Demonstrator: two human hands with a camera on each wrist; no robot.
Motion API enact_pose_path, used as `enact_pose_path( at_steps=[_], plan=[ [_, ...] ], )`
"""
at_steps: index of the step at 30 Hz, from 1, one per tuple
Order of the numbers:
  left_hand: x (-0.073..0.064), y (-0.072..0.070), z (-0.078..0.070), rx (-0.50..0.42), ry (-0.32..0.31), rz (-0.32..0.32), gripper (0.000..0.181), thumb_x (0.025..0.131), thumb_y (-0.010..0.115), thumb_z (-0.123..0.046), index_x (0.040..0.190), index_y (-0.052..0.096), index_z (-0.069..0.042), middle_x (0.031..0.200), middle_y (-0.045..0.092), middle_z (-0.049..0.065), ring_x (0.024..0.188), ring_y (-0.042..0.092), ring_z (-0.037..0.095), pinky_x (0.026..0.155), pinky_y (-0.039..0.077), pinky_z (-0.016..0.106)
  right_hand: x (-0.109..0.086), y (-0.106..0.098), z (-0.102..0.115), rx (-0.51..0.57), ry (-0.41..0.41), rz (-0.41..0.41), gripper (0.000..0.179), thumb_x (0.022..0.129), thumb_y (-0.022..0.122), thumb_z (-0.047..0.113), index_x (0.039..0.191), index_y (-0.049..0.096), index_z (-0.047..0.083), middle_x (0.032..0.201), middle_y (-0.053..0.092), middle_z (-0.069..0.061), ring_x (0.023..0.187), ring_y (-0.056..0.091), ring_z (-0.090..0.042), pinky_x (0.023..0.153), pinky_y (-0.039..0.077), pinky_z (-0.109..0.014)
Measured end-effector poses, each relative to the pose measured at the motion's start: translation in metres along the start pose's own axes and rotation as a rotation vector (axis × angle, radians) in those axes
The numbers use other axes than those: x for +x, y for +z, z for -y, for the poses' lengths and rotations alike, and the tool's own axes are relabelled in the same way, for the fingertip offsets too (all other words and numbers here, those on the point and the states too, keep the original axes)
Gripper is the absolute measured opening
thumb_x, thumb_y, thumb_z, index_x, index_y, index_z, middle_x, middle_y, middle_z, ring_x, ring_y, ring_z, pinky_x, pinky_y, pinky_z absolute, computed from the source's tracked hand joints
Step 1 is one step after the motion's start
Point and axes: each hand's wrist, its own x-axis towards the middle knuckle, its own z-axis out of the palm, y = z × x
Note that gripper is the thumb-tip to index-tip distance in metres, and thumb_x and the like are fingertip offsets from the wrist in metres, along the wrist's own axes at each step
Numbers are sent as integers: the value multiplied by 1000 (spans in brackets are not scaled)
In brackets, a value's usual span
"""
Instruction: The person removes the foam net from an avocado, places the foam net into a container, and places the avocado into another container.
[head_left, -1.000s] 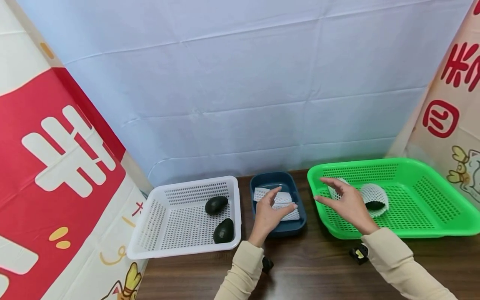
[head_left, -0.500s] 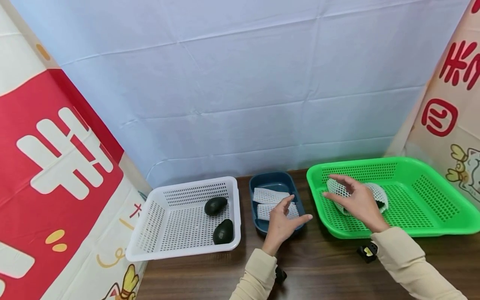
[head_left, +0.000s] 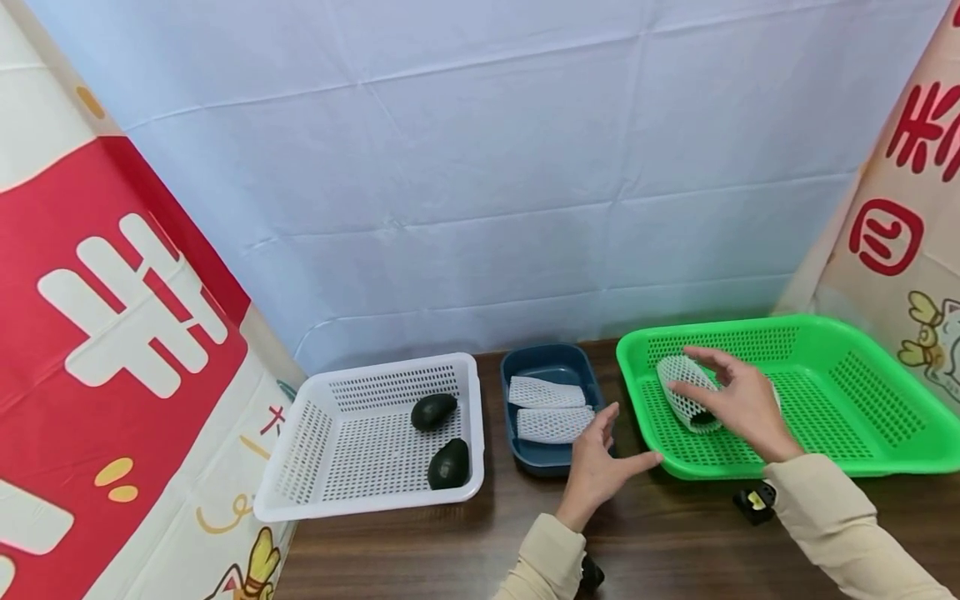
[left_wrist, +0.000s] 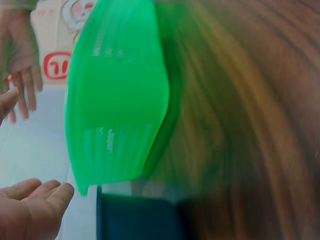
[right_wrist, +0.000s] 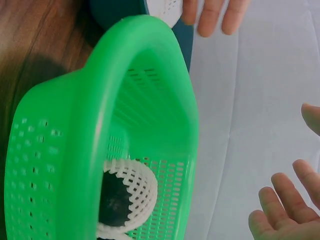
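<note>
My left hand point(head_left: 600, 467) hovers between the blue tray point(head_left: 546, 461) and the green basket point(head_left: 847, 467), thumb and fingers spread, holding nothing. In the left wrist view this hand point(left_wrist: 32, 212) is palm up beside the blurred basket. My right hand point(head_left: 746, 404) is over the basket's left part, its fingers apart with nothing in them. Below it lies an avocado in a white foam net point(head_left: 686, 387), dark fruit showing at the net's end. A second wrapped avocado is mostly hidden behind the hand. The right wrist view shows a foam net point(right_wrist: 142, 187) around a dark avocado point(right_wrist: 115, 202).
Two white foam nets point(head_left: 553, 425) lie flat in the blue tray. Left of it, a white basket point(head_left: 367, 502) holds two bare avocados point(head_left: 448, 464). A brown wooden table point(head_left: 420, 550) carries everything, with a pale cloth point(head_left: 465, 167) hanging behind.
Both hands have moved to the right, still empty. My left hand has left its place over the blue tray, uncovering the foam nets there. The avocados and baskets stay where they were.
</note>
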Motion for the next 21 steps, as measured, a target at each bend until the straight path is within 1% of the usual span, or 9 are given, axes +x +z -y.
enact_pose_path(
  at_steps=[3,7,11,14,17,21],
  plan=[
    [-2,9,0,54,-9,3,80,75,86,-33,144,46,-21,141,46,-7,126,48,14,96,44,25,-1,-4,-2,-3,18,2,69,88,72,40,142,48,4,141,44,-26,121,41,-56,90,38,-67],
    [-2,17,0,129,-25,-6,85,74,85,-38,146,43,-25,144,42,-6,120,50,15,92,47,28,1,-7,-5,14,7,-21,66,89,72,37,140,49,2,138,47,-27,121,42,-53,92,37,-65],
    [-3,21,0,194,-45,11,90,74,84,-43,149,37,-27,151,33,-7,131,40,19,99,43,40,2,-12,-10,25,6,-54,64,90,71,35,140,49,2,137,48,-27,122,42,-52,92,36,-65],
    [-5,24,0,210,-60,32,95,74,83,-46,152,32,-27,154,27,-9,140,27,20,105,35,49,2,-15,-15,31,22,-66,64,90,70,35,140,48,1,138,47,-28,123,41,-52,92,35,-66],
    [-7,29,2,210,-53,40,99,73,83,-48,153,29,-25,155,24,-10,142,23,18,106,33,50,2,-19,-20,24,30,-79,64,90,71,34,140,48,0,138,46,-28,123,40,-53,92,35,-67],
    [-9,36,5,214,-18,63,104,74,83,-45,155,24,-21,157,20,-8,143,20,18,107,32,49,1,-24,-27,-24,27,-100,62,90,70,33,139,50,0,137,47,-30,119,42,-54,84,38,-67]
  ],
)
